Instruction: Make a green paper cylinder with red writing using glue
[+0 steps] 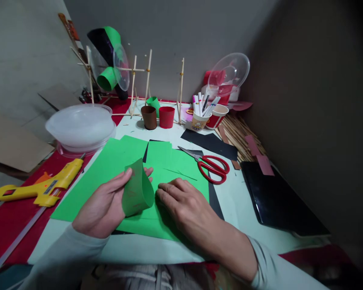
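Observation:
My left hand (104,205) grips a piece of green paper (136,189) curled into an open cup-like shape, thumb on its near face and fingertips behind it. To its right, my right hand (189,205) lies low over the green paper sheets (133,223), its fingers bent and pressed together; the thumb and whatever might be under the fingers are hidden. Beyond the right hand, red-handled scissors (213,169) rest on the sheets with blades partly apart. A thin dark strip (181,174) lies on the green paper between hand and scissors.
A yellow glue gun (48,187) and plastic lids (81,127) are at left. Behind stand brown (149,119) and red (167,117) paper cups, stick frames (181,86) and a marker cup (200,121). Right: wooden sticks (245,133), black tablet-like slab (278,201).

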Demonstrator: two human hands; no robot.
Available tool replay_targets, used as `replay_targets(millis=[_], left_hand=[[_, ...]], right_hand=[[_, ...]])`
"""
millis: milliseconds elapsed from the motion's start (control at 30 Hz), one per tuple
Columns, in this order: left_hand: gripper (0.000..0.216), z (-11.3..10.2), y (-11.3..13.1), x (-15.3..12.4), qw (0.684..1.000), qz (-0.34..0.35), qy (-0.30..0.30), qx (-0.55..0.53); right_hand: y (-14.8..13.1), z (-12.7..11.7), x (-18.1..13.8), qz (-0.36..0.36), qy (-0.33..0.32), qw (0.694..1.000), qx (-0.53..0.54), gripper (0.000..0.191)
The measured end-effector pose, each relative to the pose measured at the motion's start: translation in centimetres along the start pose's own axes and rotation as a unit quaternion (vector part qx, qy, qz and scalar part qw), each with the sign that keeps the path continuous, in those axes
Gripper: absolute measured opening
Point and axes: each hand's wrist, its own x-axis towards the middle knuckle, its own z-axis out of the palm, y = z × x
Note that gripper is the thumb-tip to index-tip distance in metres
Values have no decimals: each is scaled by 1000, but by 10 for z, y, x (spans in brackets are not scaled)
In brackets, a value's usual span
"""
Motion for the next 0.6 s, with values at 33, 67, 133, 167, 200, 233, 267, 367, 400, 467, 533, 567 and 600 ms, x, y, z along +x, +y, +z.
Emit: replay_targets(millis=[33,67,133,167,200,233,267,367,400,467,533,567,600], left_hand=[[31,0,0,0,1000,2,-1,1],[31,0,0,1,1000,6,-3,1],[30,1,0,0,1000,11,-9,5],[30,1,0,0,1000,14,-9,8],[30,1,0,0,1000,16,-7,10],[29,1,1,0,1000,17,-5,11],[29,1,1,0,1000,19,-4,11],[28,-1,0,0,1000,23,-12,9],[28,-2,-1,0,1000,25,-14,8],[28,-2,-2,1,999,30,-13,6],[29,-1,-3,1,999,34,-7,0],[29,0,-3,1,999,37,-3,-3],[29,1,-3,1,999,39,-1,-6]], right_hand=[[-1,-1,-4,-5,2,1000,7,21],[-2,-1,-8,-12,7,1000,11,22],[-4,-2,-16,-34,20,999,15,24],[-4,-3,-21,-43,26,999,16,25],[-5,-3,-25,-50,28,998,16,27],[-5,-5,-28,-55,28,998,17,28],[-5,-6,-31,-56,26,998,20,29],[-4,-13,-37,-43,1,998,46,22],[-4,-15,-37,-33,-3,998,59,20],[-4,-16,-38,-8,-13,997,81,20],[-6,-16,-37,27,-22,996,85,25],[-7,-15,-35,46,-30,995,79,30],[-8,-14,-34,64,-39,995,69,35]])
